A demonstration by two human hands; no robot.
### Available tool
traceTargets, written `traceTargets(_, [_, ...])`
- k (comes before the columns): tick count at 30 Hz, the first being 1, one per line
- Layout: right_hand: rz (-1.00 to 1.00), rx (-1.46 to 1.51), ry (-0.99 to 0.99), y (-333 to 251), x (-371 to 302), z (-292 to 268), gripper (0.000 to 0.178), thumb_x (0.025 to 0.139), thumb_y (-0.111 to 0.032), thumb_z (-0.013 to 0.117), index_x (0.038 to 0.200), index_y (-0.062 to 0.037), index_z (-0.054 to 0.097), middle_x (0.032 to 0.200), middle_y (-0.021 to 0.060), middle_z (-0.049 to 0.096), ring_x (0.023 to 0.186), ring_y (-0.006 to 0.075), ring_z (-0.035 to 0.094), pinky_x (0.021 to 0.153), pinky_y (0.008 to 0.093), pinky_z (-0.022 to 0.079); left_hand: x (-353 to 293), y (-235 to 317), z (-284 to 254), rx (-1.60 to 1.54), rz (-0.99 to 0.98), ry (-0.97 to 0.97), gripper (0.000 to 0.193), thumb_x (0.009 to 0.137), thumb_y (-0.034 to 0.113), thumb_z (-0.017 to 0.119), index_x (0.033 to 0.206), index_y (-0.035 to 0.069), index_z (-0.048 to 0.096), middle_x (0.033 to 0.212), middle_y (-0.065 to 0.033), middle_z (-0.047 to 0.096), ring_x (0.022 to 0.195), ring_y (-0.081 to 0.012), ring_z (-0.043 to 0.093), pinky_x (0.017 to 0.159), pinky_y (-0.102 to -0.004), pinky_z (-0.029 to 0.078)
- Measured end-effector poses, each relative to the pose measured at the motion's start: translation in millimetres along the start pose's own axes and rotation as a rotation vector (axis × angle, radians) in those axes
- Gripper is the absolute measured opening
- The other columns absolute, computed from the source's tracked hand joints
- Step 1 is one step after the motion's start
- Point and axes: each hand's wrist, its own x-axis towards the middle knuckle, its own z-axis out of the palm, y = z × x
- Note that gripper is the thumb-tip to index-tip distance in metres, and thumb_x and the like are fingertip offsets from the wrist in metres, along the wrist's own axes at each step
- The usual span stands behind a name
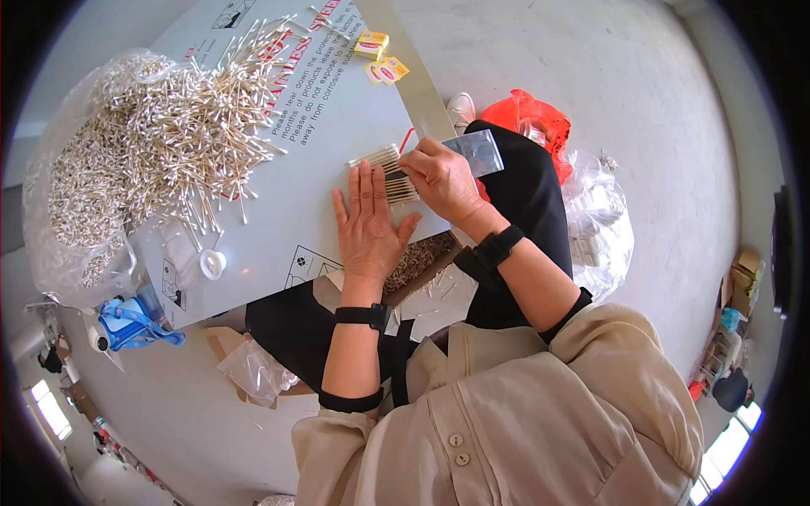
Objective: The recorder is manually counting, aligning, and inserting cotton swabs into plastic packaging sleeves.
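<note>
A neat row of cotton swabs lies side by side near the right edge of the table. My left hand rests flat on the row's left end, palm down, with its fingers stretched out. At the other end, my right hand is closed in a pinch on a clear flat plastic bag, which sticks out to the right past the table's edge. My right fingertips are partly hidden against the swabs. A big loose heap of cotton swabs spills from a clear bag on the left.
Two small yellow boxes lie at the far edge of the metal-sheet table. A white roll sits at the near left. Below the table, a cardboard box holds swabs. Red and clear bags stand right of my leg.
</note>
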Motion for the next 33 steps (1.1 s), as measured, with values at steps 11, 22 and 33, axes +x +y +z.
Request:
traceTargets(11, [0.000, 0.043, 0.009, -1.7, 3.3, -0.3, 0.005, 0.085, -0.007, 0.067, 0.088, -0.0040, 0.069, 0.085, 0.0105, 0.061, 0.076, 0.0316, 0.064, 0.066, 0.0385, 0.052, 1.1, -0.9, -0.5, -0.009, 0.003, 0.015, 0.091, 0.088, 0.057, 0.058, 0.153, 0.003, 0.026, 0.161, -0.0146, 0.024, 0.150, -0.0289, 0.018, 0.120, -0.0539, 0.011])
traceTargets(22, [-0.051, -0.010, -0.030, 1.8, 15.0, 5.2, 0.005, 0.083, -0.007, 0.068, 0.087, -0.0047, 0.068, 0.086, 0.0109, 0.062, 0.077, 0.0321, 0.065, 0.068, 0.0389, 0.053, 0.0, -1.7, 2.0, -0.035, 0.009, 0.022, 0.089, 0.090, 0.058, 0.056, 0.153, 0.003, 0.025, 0.160, -0.0166, 0.024, 0.150, -0.0318, 0.019, 0.119, -0.0560, 0.011])
traceTargets(33, [-0.155, 0.052, -0.107, 19.5, 51.3, 15.4, 0.007, 0.079, -0.008, 0.070, 0.085, -0.0064, 0.068, 0.085, 0.0090, 0.060, 0.080, 0.0311, 0.064, 0.069, 0.0387, 0.052, -1.6, -2.2, 3.1, -0.028, 0.004, 0.009, 0.087, 0.092, 0.056, 0.054, 0.154, 0.004, 0.024, 0.161, -0.0162, 0.023, 0.150, -0.0308, 0.019, 0.119, -0.0550, 0.011])
